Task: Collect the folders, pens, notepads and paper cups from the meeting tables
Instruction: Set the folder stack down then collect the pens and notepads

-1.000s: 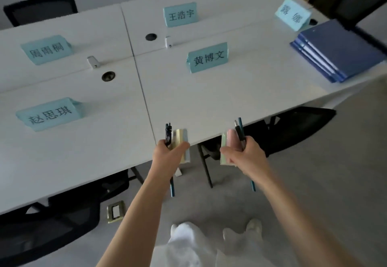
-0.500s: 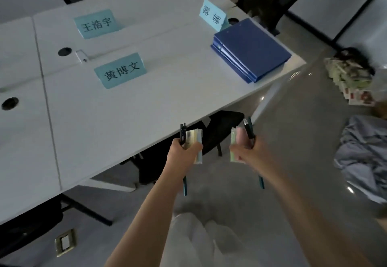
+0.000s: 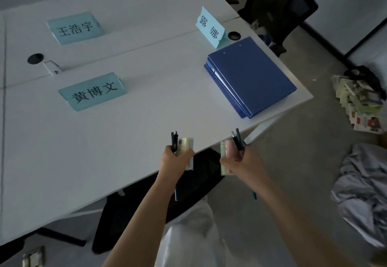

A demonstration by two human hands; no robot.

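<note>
My left hand (image 3: 174, 160) grips dark pens (image 3: 174, 139) together with small pastel notepads (image 3: 186, 144), held over the near edge of the white table (image 3: 125, 141). My right hand (image 3: 240, 162) holds more pens (image 3: 237, 139) and a green and pink notepad stack (image 3: 224, 151) just off the table's edge. A stack of blue folders (image 3: 251, 76) lies on the table's right corner, above and to the right of both hands.
Three light-blue name cards (image 3: 92, 91), (image 3: 74, 27), (image 3: 210, 27) stand on the table. A black chair (image 3: 278, 7) is at the far right end, another is tucked under the table below my hands. Paper piles (image 3: 358, 101) and grey cloth (image 3: 364, 195) lie on the floor at right.
My view has swung right and closer, so the blue folders now sit nearer the middle. Both hands keep the same grip on pens and notepads.
</note>
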